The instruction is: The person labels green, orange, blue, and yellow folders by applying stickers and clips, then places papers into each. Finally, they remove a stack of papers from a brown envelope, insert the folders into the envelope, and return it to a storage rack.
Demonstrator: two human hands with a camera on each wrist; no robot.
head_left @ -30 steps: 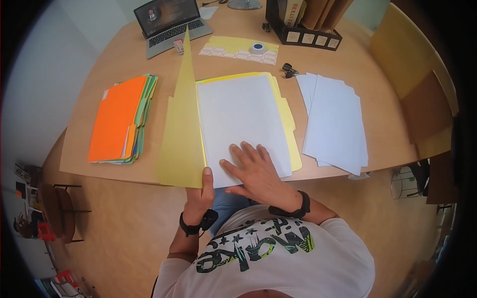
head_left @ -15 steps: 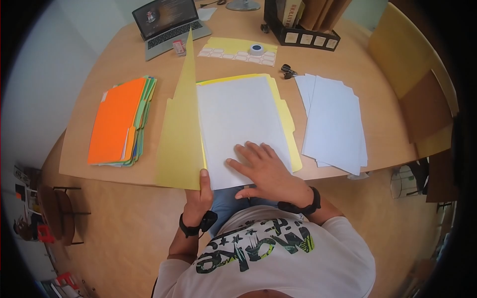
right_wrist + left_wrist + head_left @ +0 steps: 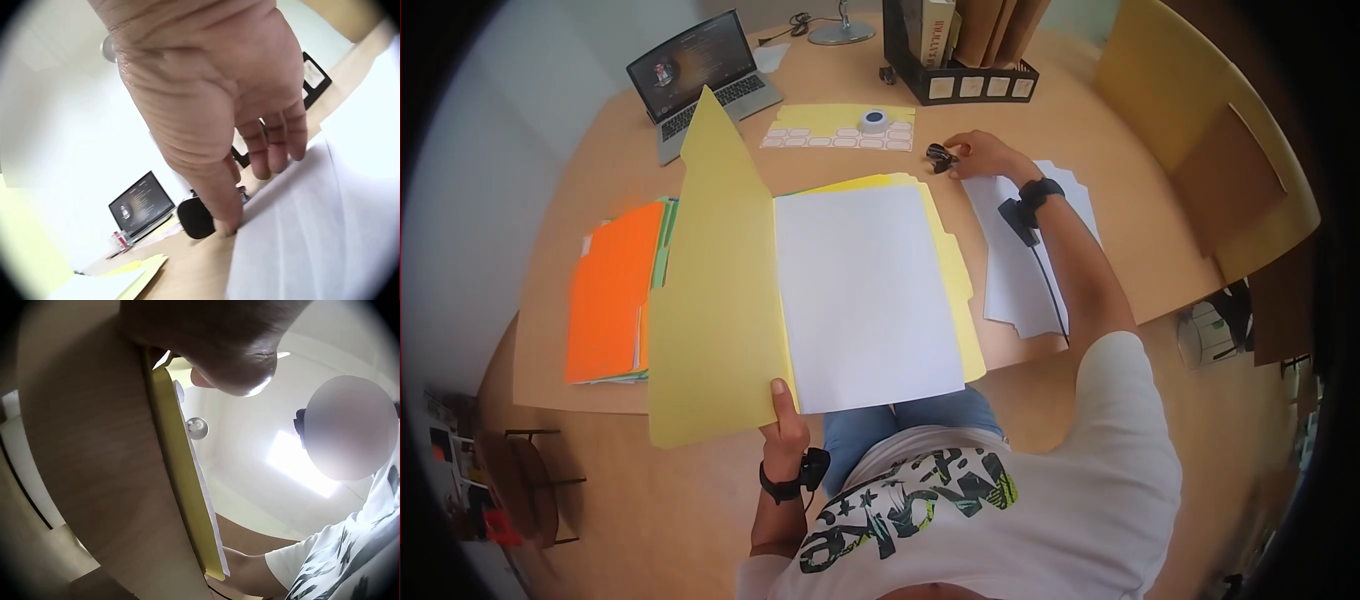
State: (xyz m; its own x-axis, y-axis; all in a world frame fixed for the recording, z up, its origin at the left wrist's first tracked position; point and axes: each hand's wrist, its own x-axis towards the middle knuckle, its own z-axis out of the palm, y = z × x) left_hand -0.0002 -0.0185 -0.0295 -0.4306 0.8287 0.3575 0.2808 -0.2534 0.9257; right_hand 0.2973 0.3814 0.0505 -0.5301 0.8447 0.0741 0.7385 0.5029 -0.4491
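Observation:
My left hand (image 3: pixel 787 440) grips the bottom edge of an open yellow file folder (image 3: pixel 725 290) near its fold, thumb on top. The folder's left cover stands raised and tilted. White paper (image 3: pixel 865 300) lies on its right side, with yellow tabs showing past the paper's edge. My right hand (image 3: pixel 992 157) reaches over the table, its thumb and fingers around a small black tool (image 3: pixel 940 157) with a rounded end. In the right wrist view the thumb covers part of this tool (image 3: pixel 195 219). The left wrist view shows the folder's edge (image 3: pixel 181 469) at the table.
White sheets (image 3: pixel 1020 270) lie under my right forearm. An orange-topped folder stack (image 3: pixel 610 300) sits at left, partly hidden by the raised cover. Behind are a laptop (image 3: pixel 710 80), a label sheet (image 3: pixel 800 138) with a white round object (image 3: pixel 874 121), and a black file organizer (image 3: pixel 985 85).
My right hand has left the white paper and moved up and right to the black tool. The folder's cover has opened wider to the left, with my left hand still at its edge.

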